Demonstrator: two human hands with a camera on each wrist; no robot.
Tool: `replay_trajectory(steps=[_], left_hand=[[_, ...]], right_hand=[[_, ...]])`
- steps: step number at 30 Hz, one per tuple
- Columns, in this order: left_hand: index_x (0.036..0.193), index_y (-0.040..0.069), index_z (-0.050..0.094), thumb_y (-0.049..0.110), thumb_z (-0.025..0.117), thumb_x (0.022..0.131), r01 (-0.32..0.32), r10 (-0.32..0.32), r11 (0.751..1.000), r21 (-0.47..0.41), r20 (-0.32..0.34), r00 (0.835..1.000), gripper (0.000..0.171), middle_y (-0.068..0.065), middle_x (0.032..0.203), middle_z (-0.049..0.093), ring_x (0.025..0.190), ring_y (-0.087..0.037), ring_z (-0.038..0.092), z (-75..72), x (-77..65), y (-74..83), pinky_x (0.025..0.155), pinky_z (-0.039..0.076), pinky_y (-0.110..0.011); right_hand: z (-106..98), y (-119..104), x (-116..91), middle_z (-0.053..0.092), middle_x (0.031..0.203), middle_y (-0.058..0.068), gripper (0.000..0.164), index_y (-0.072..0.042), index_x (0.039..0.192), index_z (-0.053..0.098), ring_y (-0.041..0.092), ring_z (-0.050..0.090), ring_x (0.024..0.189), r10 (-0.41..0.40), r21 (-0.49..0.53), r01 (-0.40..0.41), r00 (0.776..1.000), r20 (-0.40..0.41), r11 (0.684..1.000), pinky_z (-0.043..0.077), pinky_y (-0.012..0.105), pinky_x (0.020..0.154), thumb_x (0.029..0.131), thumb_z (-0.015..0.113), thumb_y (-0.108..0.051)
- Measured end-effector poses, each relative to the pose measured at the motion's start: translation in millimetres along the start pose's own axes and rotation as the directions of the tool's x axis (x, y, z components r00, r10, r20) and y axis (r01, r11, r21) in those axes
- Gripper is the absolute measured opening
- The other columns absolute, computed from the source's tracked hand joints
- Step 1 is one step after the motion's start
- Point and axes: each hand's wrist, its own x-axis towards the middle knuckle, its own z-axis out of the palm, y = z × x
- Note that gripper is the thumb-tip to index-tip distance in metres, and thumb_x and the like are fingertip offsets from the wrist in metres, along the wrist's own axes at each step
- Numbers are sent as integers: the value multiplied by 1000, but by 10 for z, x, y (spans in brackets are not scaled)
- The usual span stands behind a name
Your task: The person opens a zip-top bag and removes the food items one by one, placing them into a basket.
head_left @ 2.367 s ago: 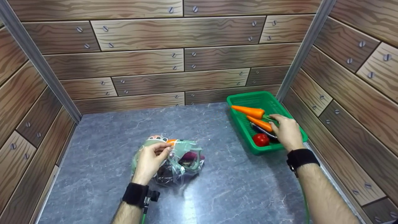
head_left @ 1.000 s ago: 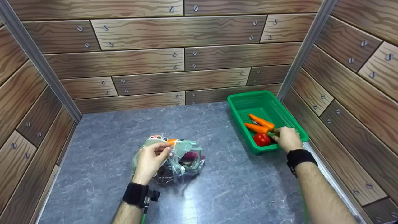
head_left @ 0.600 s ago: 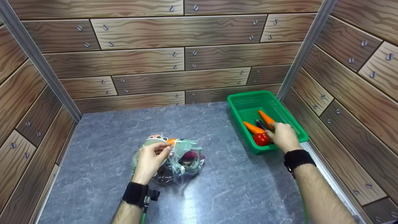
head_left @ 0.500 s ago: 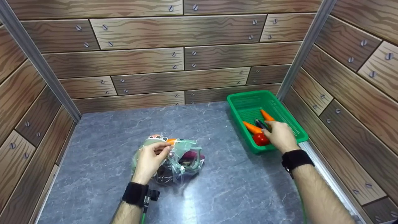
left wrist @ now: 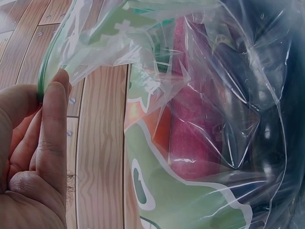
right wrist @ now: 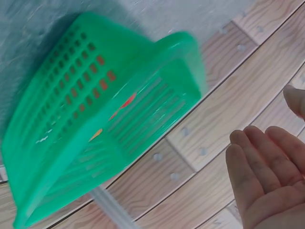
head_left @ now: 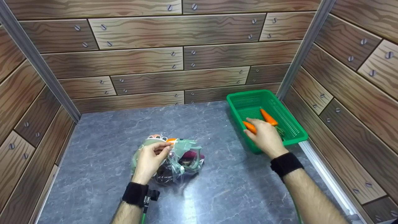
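My left hand [head_left: 148, 161] pinches the edge of a clear zip bag with green print [head_left: 184, 148] between thumb and fingertips. Through the plastic in the left wrist view show a long magenta vegetable [left wrist: 193, 119], dark glossy things [left wrist: 238, 105] and something orange [left wrist: 162, 131]. My right hand [head_left: 264, 137] is above the near left rim of a green basket [head_left: 289, 142], fingers loosely extended. In the right wrist view its palm holds nothing. Inside the basket lie two carrots, one carrot [head_left: 269, 117] beyond the hand and another carrot [head_left: 249, 127] partly under it. The hand hides the tomato and eggplant seen earlier.
The grey marbled tabletop [head_left: 211, 186] carries the bag at centre left and the basket at back right. Wood-patterned walls [head_left: 140, 59] enclose the back and both sides. A metal rail [head_left: 326, 177] runs along the right edge.
My right hand rearranged the carrots inside the basket, let go of them, and has just moved left over the basket's rim. The left hand and bag stay in place.
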Motion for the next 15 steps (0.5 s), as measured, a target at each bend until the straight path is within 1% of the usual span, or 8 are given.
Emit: replay_trajectory(steps=[2,4,7,15], left_hand=[[125,8,90,13,85,108,-2,2,1000,0,1,1000,18,-10,117,89,101,-18,86,0,-1,-3,86,67,-19],[125,8,90,13,85,108,-6,6,1000,-2,1,1000,18,-10,117,89,101,-18,86,-1,-4,-2,86,68,-20],[124,7,90,13,85,108,-8,8,1000,-6,-1,1000,18,-11,116,89,100,-18,85,0,-4,-5,85,67,-19],[126,7,89,13,86,108,8,-8,1000,-10,8,1000,20,-10,119,89,100,-16,85,-2,-5,-11,87,67,-18]], right_hand=[[35,-81,-19,76,153,29,54,0,158,71,51,77,137,-17,-5,17,1000,7,1000,65,68,112,110,85,-21],[71,-153,-39,77,154,27,55,-1,158,71,50,76,139,-39,-14,39,999,11,999,65,67,114,110,86,-22],[127,-247,-68,78,153,26,55,-2,158,72,48,77,140,-77,-31,77,997,16,997,66,64,114,109,87,-22],[286,-463,-157,80,151,23,54,0,154,74,43,79,138,-149,4,149,988,34,989,67,60,114,107,89,-23]])
